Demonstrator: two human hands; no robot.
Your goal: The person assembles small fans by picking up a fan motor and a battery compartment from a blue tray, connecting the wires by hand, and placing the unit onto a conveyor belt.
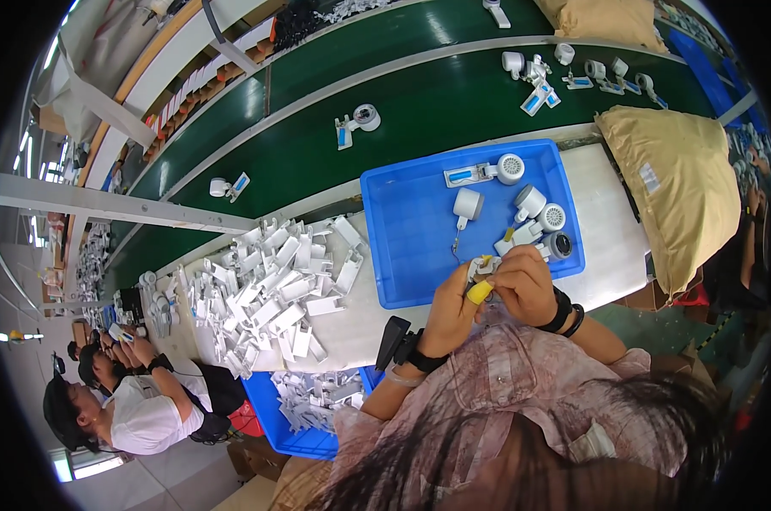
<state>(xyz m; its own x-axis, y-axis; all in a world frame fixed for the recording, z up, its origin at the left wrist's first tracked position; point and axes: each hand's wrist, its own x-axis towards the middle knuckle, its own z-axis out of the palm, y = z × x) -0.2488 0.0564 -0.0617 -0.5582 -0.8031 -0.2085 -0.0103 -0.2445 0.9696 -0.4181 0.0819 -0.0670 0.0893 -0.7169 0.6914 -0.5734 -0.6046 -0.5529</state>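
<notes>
My left hand and my right hand meet over the near edge of a blue plastic tray. Both are closed, fingertips pinching a small white plastic part between them; much of it is covered by the fingers. A yellow piece, perhaps a finger cot, shows at the left thumb. Just beyond the hands, a white fan head lies in the tray with a thin wire running toward my fingers. Several similar fan heads with grilles lie on the tray's right side, and one with a blue-and-white handle piece lies farther back.
Left of the tray is a heap of white plastic casings; below it, a blue bin holds more. Beyond runs a green conveyor carrying fan assemblies. A tan sack stands at right. Another person works at far left.
</notes>
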